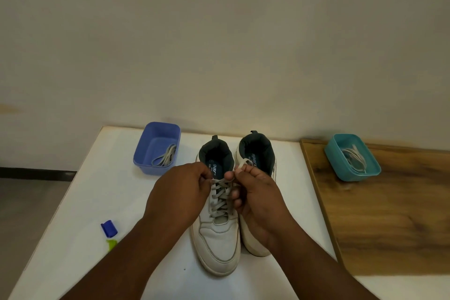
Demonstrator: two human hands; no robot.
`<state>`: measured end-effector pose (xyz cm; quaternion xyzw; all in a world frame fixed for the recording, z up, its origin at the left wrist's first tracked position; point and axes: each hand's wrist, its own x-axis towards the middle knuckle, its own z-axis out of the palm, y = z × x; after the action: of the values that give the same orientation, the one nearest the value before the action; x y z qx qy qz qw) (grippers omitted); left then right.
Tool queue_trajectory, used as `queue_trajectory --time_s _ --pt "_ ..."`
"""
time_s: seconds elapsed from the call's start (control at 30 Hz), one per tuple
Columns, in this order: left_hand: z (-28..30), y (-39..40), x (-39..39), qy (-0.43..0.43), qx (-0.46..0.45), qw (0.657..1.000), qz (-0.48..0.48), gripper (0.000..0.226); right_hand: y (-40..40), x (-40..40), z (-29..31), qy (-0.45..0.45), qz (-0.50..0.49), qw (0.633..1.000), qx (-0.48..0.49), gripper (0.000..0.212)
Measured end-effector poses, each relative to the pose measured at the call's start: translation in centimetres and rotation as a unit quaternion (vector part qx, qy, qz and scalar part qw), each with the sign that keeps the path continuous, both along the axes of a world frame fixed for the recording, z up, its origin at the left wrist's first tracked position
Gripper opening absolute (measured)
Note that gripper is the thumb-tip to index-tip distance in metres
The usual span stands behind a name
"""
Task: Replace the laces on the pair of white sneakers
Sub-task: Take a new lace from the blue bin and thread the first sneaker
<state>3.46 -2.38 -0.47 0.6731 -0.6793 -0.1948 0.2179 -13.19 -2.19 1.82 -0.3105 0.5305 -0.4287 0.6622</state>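
Observation:
Two white sneakers stand side by side on the white table (97,202), toes toward me. The left sneaker (218,238) is laced with a grey lace (221,198) up its front. My left hand (180,192) pinches one lace end at the top eyelets. At the other side my right hand (255,190) pinches the second end, which loops up above the fingers. The right sneaker (255,153) is largely hidden behind my right hand and forearm; I cannot tell whether it is laced.
A blue tub (146,151) at the back left holds a folded grey lace (166,157). A teal tub (370,168) with a whitish lace (355,157) sits on a wooden board (389,214) to the right. A blue-capped green tube (109,232) lies near my left forearm.

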Motion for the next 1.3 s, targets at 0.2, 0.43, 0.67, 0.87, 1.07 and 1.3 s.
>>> queue_trajectory --time_s 0.2,0.43,0.67,0.87,1.07,1.3 --pt "-0.5 -0.4 0.5 -0.026 0.03 0.999 -0.023 0.023 -0.2 -0.4 -0.3 0.053 0.015 0.998 -0.003 0.018" --pt "-2.2 0.2 0.6 -0.093 0.101 0.99 -0.013 0.023 -0.1 -0.5 -0.4 0.122 -0.002 0.992 -0.007 0.014" --pt "-0.4 0.1 -1.1 0.157 0.078 0.985 -0.001 0.019 -0.1 -0.3 -1.8 0.194 0.034 0.979 -0.058 0.02" --pt "-0.1 0.1 -1.3 0.228 0.064 0.972 0.003 0.007 -0.2 -0.3 -2.2 0.192 0.039 0.979 -0.063 0.013" --pt "-0.1 0.3 -1.4 0.306 0.047 0.951 -0.009 0.014 0.0 -0.3 -2.4 0.172 0.052 0.98 -0.08 0.019" --pt "-0.5 -0.1 -1.1 0.347 0.042 0.937 0.023 0.018 0.0 -0.6 -2.7 0.189 0.068 0.974 -0.107 0.018"
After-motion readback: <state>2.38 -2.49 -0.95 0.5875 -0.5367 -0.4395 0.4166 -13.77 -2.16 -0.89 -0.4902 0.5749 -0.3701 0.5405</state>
